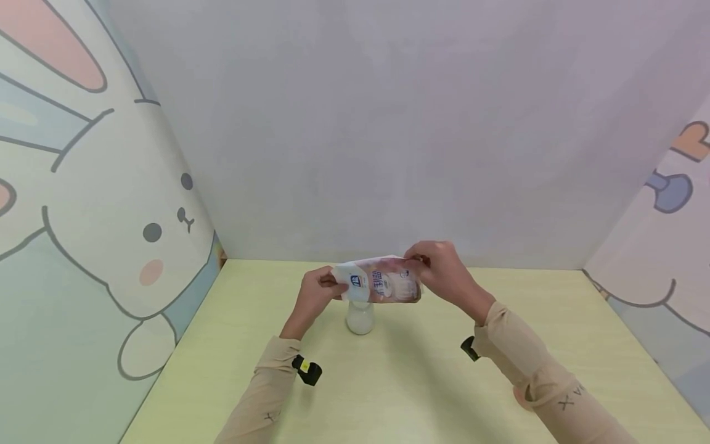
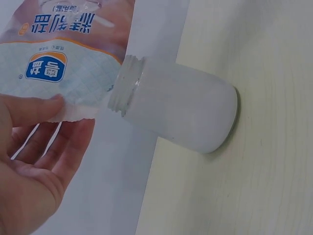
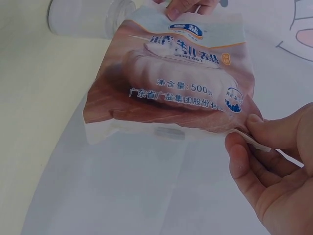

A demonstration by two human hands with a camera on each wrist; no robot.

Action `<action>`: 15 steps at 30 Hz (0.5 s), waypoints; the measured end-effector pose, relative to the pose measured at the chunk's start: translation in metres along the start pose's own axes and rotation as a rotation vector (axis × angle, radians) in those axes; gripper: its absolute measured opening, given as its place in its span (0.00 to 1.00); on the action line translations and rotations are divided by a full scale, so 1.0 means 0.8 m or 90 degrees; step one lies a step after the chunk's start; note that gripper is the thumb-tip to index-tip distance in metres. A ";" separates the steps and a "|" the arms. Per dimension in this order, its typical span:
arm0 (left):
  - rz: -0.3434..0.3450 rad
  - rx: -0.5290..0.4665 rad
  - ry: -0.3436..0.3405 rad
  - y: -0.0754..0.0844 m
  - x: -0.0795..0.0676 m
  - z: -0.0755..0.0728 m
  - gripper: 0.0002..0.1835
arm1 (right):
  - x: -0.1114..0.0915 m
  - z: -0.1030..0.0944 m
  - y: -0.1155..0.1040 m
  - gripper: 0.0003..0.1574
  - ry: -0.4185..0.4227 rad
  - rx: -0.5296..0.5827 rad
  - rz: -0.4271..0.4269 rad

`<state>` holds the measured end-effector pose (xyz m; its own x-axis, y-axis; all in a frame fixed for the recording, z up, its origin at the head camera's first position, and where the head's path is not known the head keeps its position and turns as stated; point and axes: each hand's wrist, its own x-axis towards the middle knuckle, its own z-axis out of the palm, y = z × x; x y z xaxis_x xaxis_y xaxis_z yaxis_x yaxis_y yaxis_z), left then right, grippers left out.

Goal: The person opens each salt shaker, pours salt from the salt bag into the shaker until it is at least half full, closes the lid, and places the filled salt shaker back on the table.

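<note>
A printed salt bag [image 1: 383, 280] stretches sideways between both hands above the table. My left hand [image 1: 315, 296] pinches its torn-looking light-blue end between thumb and fingers, as the left wrist view also shows. At the opposite end, my right hand [image 1: 446, 271] grips a lower corner of the bag, with thumb and fingers on its white edge in the right wrist view. Below the bag, an uncapped jar [image 2: 181, 105] with a threaded neck stands upright on the table, whitish throughout. The bag's light-blue end is right at the jar's mouth and partly hides it.
The pale yellow table [image 1: 388, 394] meets a grey back wall [image 1: 388, 123]. Panels with cartoon drawings, including a rabbit [image 1: 100, 216], flank it. A small pinkish round object [image 1: 520, 396] lies partly hidden by the right sleeve.
</note>
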<state>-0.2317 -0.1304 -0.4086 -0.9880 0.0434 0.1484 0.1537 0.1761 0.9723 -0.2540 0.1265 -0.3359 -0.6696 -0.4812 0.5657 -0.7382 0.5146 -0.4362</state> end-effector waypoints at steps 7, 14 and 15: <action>-0.004 -0.001 0.000 0.002 -0.001 0.002 0.11 | 0.000 -0.002 -0.002 0.06 0.004 -0.010 -0.005; 0.008 0.008 0.008 0.003 -0.003 0.004 0.11 | -0.002 -0.002 -0.003 0.07 0.003 -0.007 -0.005; 0.008 0.009 0.009 0.004 -0.003 0.004 0.10 | -0.002 -0.002 -0.003 0.07 0.004 -0.007 -0.005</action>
<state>-0.2285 -0.1269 -0.4068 -0.9861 0.0318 0.1629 0.1660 0.1888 0.9679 -0.2511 0.1275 -0.3347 -0.6637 -0.4811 0.5728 -0.7422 0.5190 -0.4240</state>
